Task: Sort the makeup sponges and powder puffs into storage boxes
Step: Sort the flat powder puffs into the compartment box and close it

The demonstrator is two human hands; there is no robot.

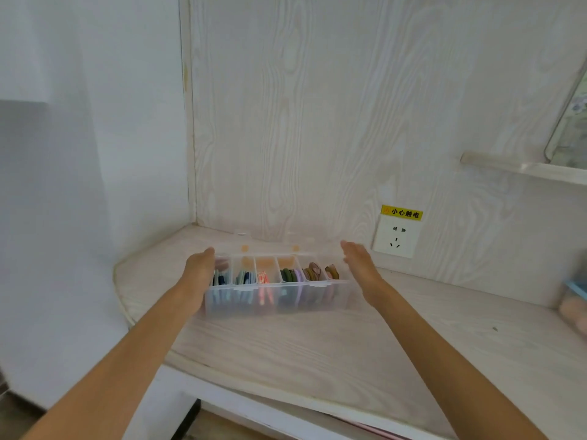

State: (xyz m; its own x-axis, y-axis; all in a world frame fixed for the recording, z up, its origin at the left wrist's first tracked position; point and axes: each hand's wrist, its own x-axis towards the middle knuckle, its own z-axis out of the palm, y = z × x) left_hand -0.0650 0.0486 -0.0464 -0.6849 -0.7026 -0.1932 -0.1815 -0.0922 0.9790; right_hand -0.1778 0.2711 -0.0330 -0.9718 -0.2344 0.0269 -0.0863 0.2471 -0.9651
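Note:
A clear storage box (276, 301) with several compartments stands on the pale wood desk (317, 344), close to the back wall. Colourful powder puffs (293, 275) stand upright in its compartments: blue ones at the left, green and purple in the middle, brown at the right. Its clear lid (270, 249) lies open at the back. My left hand (199, 268) lies flat against the box's left end with its fingers straight. My right hand (359, 258) is at the box's right end, fingers straight; the blur hides whether it touches.
A wall socket (395, 238) under a yellow warning label sits right of the box. A blue-lidded container (575, 300) holding pinkish sponges is at the desk's right edge. A narrow shelf (524, 168) juts out above it. The desk's rounded left edge (122, 293) drops off beside the box.

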